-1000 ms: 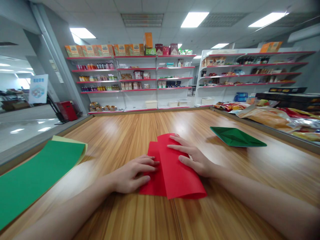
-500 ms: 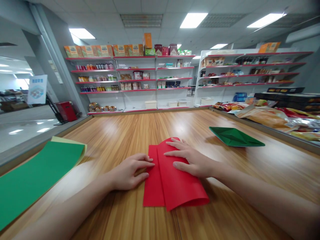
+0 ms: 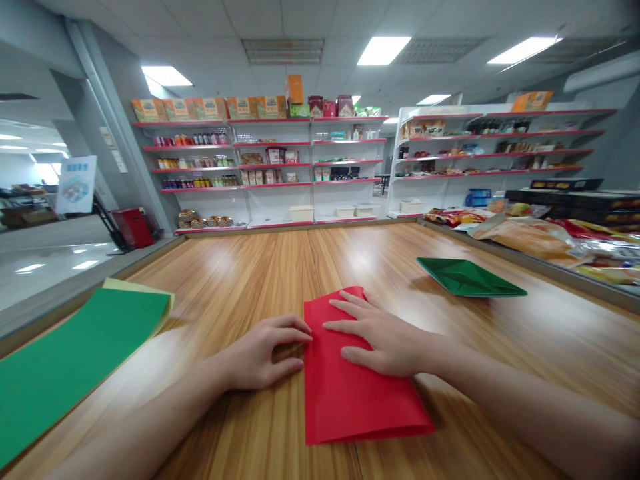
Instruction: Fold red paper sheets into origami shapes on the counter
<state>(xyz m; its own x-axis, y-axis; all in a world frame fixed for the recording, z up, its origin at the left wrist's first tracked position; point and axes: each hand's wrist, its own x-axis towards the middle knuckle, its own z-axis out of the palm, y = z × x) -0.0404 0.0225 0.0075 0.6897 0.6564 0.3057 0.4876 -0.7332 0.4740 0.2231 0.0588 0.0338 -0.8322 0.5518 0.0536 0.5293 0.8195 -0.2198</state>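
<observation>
Folded sheet (image 3: 360,410) on table (image 3: 240,267) right before you; your right hand (image 3: 383,337) on top, your left hand (image 3: 270,350) at its left edge. Paper strips (image 3: 85,347) far to your left. Paper piece (image 3: 470,277) to right, farther off. Packets (image 3: 525,239) past right table edge (boxes (image 3: 575,205) behind them). Shelves (image 3: 277,201) behind table.

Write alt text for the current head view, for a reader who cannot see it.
A person's right hand lies spread on a doubled-over red sheet on a wooden table, with the left hand at its left edge. A green sheet lies to the left, a folded green paper shape to the right, with stocked shelves behind.
</observation>
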